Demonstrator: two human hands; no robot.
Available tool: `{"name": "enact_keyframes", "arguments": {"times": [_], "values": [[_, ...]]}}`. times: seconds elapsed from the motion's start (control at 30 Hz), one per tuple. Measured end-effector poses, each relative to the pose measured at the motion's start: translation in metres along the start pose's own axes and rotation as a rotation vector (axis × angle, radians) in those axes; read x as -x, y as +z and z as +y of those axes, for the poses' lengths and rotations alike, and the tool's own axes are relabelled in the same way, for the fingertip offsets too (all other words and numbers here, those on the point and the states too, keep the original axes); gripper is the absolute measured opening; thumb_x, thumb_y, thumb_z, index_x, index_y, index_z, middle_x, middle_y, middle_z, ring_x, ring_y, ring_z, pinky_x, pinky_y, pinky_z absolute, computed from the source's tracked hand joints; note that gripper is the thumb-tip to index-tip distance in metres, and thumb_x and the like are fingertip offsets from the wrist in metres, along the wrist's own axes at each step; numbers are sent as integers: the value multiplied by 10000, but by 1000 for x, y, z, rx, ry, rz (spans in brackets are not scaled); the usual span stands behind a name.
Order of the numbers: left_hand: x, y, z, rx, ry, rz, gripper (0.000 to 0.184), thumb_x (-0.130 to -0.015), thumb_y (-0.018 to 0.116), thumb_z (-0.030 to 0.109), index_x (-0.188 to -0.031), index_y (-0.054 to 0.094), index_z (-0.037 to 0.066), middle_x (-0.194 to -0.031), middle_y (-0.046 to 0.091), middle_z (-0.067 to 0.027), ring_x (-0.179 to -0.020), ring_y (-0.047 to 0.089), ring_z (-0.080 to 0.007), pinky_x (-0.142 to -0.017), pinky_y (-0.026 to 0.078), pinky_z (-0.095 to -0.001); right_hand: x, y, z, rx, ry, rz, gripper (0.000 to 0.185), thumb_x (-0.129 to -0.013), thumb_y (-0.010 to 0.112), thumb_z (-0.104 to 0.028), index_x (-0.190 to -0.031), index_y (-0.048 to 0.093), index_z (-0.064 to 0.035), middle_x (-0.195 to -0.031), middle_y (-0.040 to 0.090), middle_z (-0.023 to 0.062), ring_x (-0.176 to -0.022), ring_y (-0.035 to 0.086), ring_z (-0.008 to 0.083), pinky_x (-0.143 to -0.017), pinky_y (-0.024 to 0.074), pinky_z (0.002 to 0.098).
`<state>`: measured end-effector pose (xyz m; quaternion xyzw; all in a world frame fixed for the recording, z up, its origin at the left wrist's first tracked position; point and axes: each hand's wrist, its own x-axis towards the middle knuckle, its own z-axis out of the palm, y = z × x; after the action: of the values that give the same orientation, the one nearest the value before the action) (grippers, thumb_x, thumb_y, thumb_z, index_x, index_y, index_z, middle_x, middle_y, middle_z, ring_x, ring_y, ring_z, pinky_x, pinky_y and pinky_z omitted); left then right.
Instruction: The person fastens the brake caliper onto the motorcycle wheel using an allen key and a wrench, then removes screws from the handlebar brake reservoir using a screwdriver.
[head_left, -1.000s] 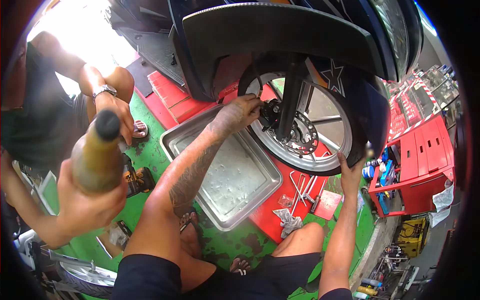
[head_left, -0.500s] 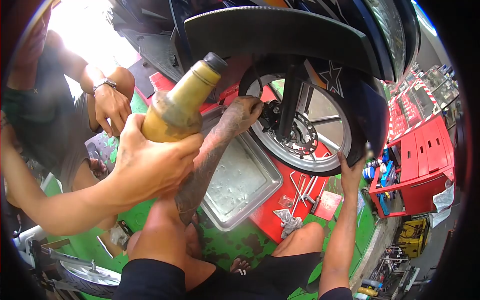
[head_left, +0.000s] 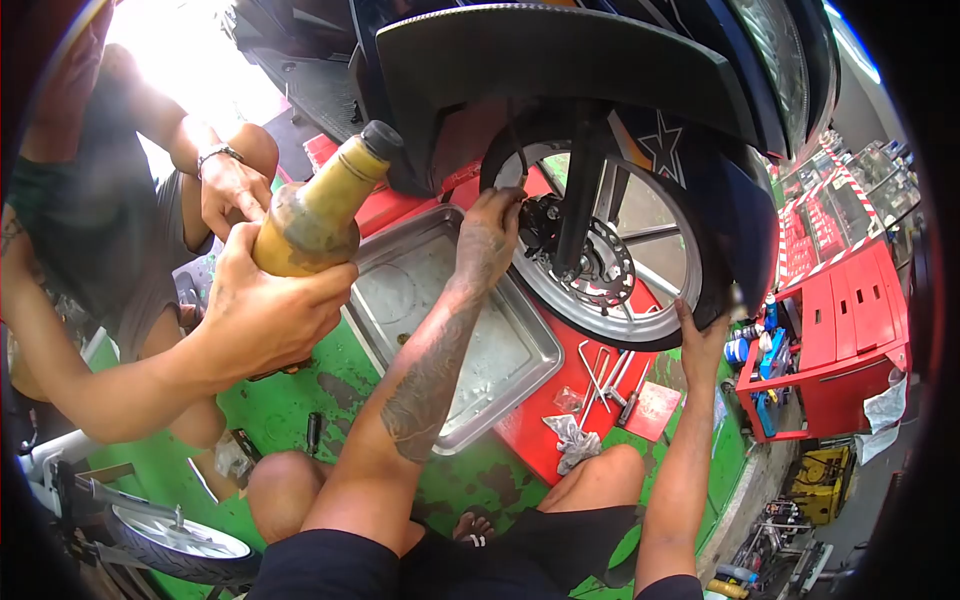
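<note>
A motorbike's front wheel stands in front of me, with a drilled brake disc on its side and a dark brake caliper beside the fork. My left hand, at the end of a tattooed forearm, has its fingers closed at the caliper's left side; what they pinch is hidden. Lower right, my right hand grips the tyre, thumb on the near side. A co-worker's hand holds a stained yellow bottle with a black cap, tilted, left of my forearm.
Under my left forearm lies a metal tray with some liquid. Hex keys, a screwdriver and a grey rag lie on the red board. A red tool cart stands right; another wheel lies lower left.
The co-worker's hand and bottle have moved left and slightly down, uncovering more of the tray and my forearm. Both my hands stay at nearly the same places.
</note>
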<state>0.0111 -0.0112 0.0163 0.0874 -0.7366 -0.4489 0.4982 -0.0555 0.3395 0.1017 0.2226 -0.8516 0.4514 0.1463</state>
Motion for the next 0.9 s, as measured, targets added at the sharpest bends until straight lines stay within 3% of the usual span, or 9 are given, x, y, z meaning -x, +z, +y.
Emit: {"name": "enact_keyframes", "arguments": {"times": [0.2, 0.3, 0.5, 0.53, 0.63, 0.8, 0.9], "values": [[-7, -31, -6, 38, -41, -331, 235, -914, 722, 66, -1149, 736, 59, -990, 641, -132, -856, 672, -294, -793, 551, -376, -3, -2, 1, -7, -17, -20, 986, -920, 818, -276, -1608, 182, 32, -1603, 374, 206, -1457, 399, 280, -1223, 278, 381], [-15, -31, -19, -17, -118, -503, 265, -901, 733, 43, -1165, 741, 65, -1029, 632, -102, -827, 631, -218, -761, 521, -324, -3, -2, -1, 8, -16, -24, 974, -923, 815, -276, -1605, 189, 27, -1600, 378, 204, -1454, 405, 277, -1220, 284, 382], [7, -15, -6, 245, -212, -228, 321, -918, 739, 62, -1237, 731, 89, -1037, 611, -79, -793, 597, -156, -740, 512, -308, -4, -3, -1, -28, -7, -28, 974, -924, 815, -279, -1609, 187, 14, -1597, 384, 203, -1445, 420, 279, -1214, 300, 386], [9, -14, -5, 213, -165, -268, 337, -931, 729, 61, -1267, 719, 88, -1039, 600, -67, -782, 582, -135, -737, 510, -304, -3, -3, 1, -28, -1, -26, 975, -924, 816, -279, -1610, 188, 13, -1596, 386, 203, -1444, 421, 280, -1214, 302, 387], [0, -21, -12, 212, -302, -402, 325, -935, 729, 69, -1260, 722, 79, -1053, 599, -70, -794, 584, -146, -760, 514, -319, -3, -2, 4, 2, 0, -14, 976, -921, 818, -281, -1609, 191, 11, -1591, 393, 199, -1443, 422, 279, -1208, 308, 381], [-11, -21, -20, 114, -187, -428, 275, -918, 725, 33, -1193, 727, 17, -1061, 657, -79, -832, 644, -147, -732, 523, -274, 0, -3, -8, 16, 22, -39, 942, -942, 792, -245, -1608, 182, 24, -1599, 382, 205, -1454, 408, 278, -1223, 272, 367], [-7, -13, -27, 173, -230, -388, 250, -924, 710, 7, -1171, 704, -29, -1064, 670, -80, -827, 647, -150, -729, 530, -280, 0, -2, 3, -50, 21, -26, 926, -942, 791, -239, -1602, 196, 19, -1593, 390, 202, -1454, 407, 274, -1222, 276, 368]]}}
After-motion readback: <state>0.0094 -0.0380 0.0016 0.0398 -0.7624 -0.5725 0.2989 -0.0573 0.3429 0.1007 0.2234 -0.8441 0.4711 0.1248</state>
